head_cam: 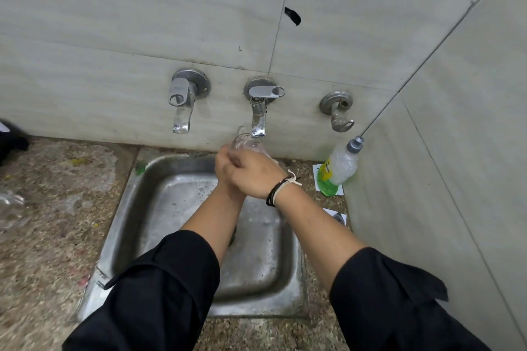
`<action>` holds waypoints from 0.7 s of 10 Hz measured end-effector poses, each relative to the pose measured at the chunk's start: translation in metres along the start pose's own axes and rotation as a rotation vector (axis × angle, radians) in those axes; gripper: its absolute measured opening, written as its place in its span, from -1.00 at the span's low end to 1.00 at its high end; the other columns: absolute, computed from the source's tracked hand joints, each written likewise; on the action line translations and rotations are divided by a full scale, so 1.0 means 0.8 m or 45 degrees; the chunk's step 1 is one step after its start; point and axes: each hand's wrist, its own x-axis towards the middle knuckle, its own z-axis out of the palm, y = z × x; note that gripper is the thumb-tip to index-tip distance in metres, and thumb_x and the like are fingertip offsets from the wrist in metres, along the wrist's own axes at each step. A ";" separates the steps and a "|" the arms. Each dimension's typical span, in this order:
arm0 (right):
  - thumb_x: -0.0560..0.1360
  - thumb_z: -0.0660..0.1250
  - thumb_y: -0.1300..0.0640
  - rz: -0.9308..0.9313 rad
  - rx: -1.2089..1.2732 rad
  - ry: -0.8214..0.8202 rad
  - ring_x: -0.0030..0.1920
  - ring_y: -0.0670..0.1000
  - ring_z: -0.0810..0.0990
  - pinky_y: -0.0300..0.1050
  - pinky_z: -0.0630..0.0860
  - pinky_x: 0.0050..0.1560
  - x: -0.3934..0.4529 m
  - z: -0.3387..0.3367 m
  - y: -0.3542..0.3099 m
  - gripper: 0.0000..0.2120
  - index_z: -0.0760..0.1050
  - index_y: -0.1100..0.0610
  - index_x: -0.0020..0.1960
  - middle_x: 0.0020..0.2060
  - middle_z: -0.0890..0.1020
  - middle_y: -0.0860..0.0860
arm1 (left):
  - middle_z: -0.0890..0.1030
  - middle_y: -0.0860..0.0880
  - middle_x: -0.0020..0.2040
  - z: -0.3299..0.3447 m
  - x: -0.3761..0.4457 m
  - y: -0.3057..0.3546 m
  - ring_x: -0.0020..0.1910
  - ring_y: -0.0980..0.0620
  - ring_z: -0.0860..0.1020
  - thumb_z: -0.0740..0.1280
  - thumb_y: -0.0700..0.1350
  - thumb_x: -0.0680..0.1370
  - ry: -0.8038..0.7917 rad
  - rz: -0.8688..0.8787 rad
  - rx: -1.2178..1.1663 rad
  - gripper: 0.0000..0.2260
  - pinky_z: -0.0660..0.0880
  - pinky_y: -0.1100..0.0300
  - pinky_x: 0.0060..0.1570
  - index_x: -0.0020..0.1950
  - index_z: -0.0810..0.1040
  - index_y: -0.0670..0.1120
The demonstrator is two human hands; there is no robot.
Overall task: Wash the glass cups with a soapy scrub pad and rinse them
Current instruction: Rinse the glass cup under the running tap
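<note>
Glass cup: the glass cup (245, 143) sat just above centre of the frame, directly under the spout of the middle tap (258, 122), above the far edge of the steel sink (122, 208).
Direction from hands: it lay at the fingertips, on the far, upper side of both hands, toward the wall.
Long axis: it appeared tilted, mouth up and left toward the spout, base toward the palms; clear glass made this uncertain.
Left hand: the left hand (224, 165) was curled round the cup from the left, mostly hidden.
Right hand: the right hand (253, 177) lay over the left, fingers wrapped on the cup; it looked nearer the camera.
Scrub pad: not visible.
Step judged: rinsing, though no water stream showed clearly.
Beside: a soap bottle (338, 168) stood on the table at right.
</note>
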 end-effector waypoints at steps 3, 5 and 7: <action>0.55 0.23 0.17 0.039 -0.457 0.240 0.09 0.26 0.62 0.03 0.51 -0.02 0.007 0.000 0.010 -0.77 0.53 0.17 0.17 0.07 0.63 0.20 | 0.69 -0.13 -0.20 -0.012 0.017 0.015 -0.17 -0.02 0.70 0.07 0.02 0.72 -0.183 -0.350 0.064 -0.57 0.61 0.22 -0.14 -0.05 0.61 -0.21; 0.52 0.25 0.19 -0.091 -0.788 0.256 0.14 0.18 0.59 0.07 0.46 0.09 -0.010 0.000 0.017 -0.72 0.50 0.12 0.22 0.06 0.65 0.10 | 0.65 -0.17 -0.12 0.008 0.012 0.048 -0.10 -0.16 0.65 0.32 0.22 0.57 -0.271 -0.456 0.150 -0.54 0.59 0.01 0.10 -0.04 0.63 -0.20; 0.47 0.26 0.18 0.047 -0.496 0.186 0.18 0.19 0.57 0.08 0.48 0.05 -0.013 0.011 0.008 -0.67 0.47 0.17 0.24 0.12 0.62 0.15 | 0.54 -0.16 -0.23 0.012 0.016 0.035 -0.27 -0.11 0.53 0.28 -0.03 0.38 -0.232 -0.348 0.258 -0.80 0.49 0.08 -0.18 -0.21 0.54 -0.17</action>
